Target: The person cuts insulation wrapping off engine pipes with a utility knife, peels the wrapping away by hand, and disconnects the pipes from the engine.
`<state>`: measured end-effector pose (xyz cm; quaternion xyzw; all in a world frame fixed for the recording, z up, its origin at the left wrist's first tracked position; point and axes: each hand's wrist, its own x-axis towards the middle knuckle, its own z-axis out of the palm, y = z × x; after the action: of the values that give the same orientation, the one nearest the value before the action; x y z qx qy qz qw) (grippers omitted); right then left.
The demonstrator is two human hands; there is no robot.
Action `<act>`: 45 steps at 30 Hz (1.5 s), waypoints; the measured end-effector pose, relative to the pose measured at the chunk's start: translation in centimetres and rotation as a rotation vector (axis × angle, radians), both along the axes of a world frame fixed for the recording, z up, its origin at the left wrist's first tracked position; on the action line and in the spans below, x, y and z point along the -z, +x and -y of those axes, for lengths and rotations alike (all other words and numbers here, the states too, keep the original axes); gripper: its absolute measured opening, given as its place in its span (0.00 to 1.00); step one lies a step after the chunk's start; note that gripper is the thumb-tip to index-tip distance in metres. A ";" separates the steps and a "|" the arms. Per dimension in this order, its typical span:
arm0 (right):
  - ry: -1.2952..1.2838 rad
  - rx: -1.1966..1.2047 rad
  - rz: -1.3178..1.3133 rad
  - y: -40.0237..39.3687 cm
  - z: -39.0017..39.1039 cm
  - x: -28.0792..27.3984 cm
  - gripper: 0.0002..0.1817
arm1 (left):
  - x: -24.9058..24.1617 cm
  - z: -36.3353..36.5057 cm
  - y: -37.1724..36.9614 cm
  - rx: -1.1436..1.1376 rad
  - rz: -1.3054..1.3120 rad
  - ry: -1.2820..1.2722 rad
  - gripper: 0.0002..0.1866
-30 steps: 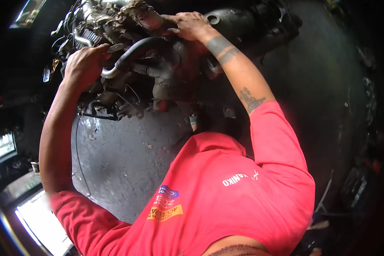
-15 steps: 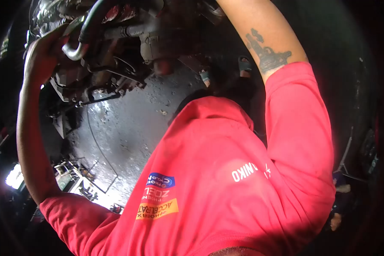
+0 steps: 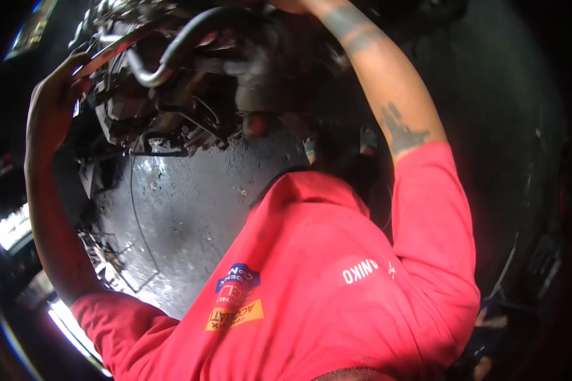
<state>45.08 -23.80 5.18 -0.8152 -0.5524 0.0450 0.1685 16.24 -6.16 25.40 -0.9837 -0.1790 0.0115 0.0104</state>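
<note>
My left hand [image 3: 60, 89], at the upper left, is closed around the near end of a long, slim metal tool [image 3: 111, 54]. That tool slants up and right across the engine [image 3: 124, 105], and its far end is lost among the parts. Just to its right curves a thick grey hose [image 3: 200, 28] that ends in a bright bent metal pipe [image 3: 147, 77]. My right hand [image 3: 291, 5] reaches over the engine's top at the upper frame edge. Only the back of it near the wrist shows; its fingers are cut off.
Thin lines and brackets hang below the engine over a dark, worn floor [image 3: 184, 203]. A thin cable [image 3: 136, 216] trails down to the floor at left. My feet [image 3: 368, 140] stand behind the engine's lower edge. Cluttered bright items [image 3: 44, 286] lie at lower left.
The view has shifted, so the engine and arms sit lower and more of my right forearm and wrist shows. More of the long tool in my left hand is visible.
</note>
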 end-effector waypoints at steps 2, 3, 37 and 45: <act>-0.011 -0.028 0.072 -0.3 0.3 0.1 0.26 | -0.1 0.2 0.0 -0.071 0.007 0.036 0.18; 0.018 -0.016 0.076 -0.3 0.3 0.4 0.26 | 0.1 -0.3 0.3 -0.005 -0.061 0.049 0.16; 0.245 -0.053 0.232 0.1 0.0 1.1 0.31 | 5.2 -3.6 4.6 0.228 -0.136 -0.191 0.13; 0.371 -0.077 0.138 0.6 0.2 1.3 0.26 | 2.4 -2.5 4.8 0.260 -0.197 0.075 0.16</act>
<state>45.64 -24.04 3.90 -0.7496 -0.5920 -0.1070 0.2759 21.01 -3.63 22.97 -0.9916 -0.0488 0.0997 0.0661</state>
